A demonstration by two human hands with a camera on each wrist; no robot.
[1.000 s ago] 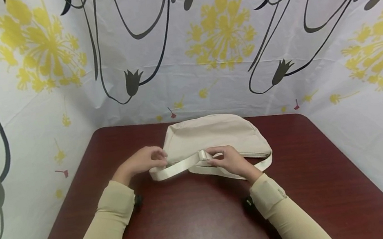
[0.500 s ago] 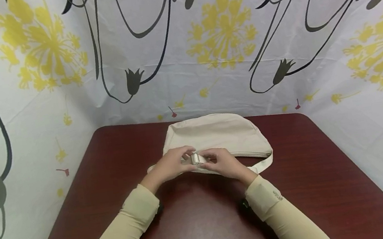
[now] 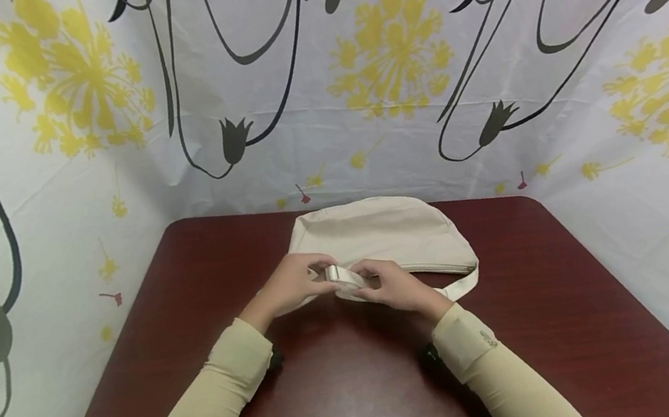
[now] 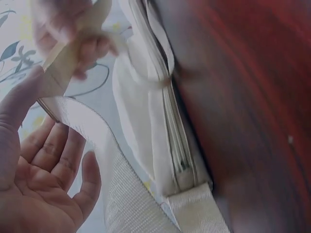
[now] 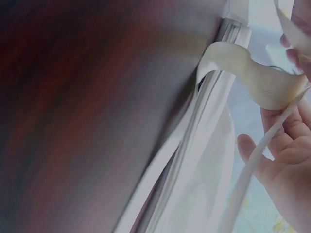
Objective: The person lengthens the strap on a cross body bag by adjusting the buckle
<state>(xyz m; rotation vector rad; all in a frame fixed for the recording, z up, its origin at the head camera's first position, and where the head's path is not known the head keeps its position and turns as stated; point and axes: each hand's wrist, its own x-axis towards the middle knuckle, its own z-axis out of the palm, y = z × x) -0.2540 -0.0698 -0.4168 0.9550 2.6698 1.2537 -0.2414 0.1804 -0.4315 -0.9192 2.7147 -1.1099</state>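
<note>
A cream fabric bag (image 3: 384,233) lies at the back of the table, its zipper (image 4: 176,131) along the near side. In front of it, its webbing strap (image 3: 464,284) is lifted between both hands. My left hand (image 3: 289,284) pinches the strap at the slider buckle (image 3: 333,273), thumb on one side and fingertips on the other. Just to the right, my right hand (image 3: 394,284) pinches the strap between thumb and fingers. A loose bend of strap (image 5: 269,90) hangs by the right fingertips in the right wrist view. The hands partly hide the strap.
The dark red tabletop (image 3: 349,393) stretches out in front of the bag and to both sides. White cloth (image 3: 292,99) printed with flowers surrounds the table at the back and sides.
My left hand has come in from the left and taken hold of the strap at the buckle. The buckle has shifted a little left, away from my right fingertips. The bag stays in place.
</note>
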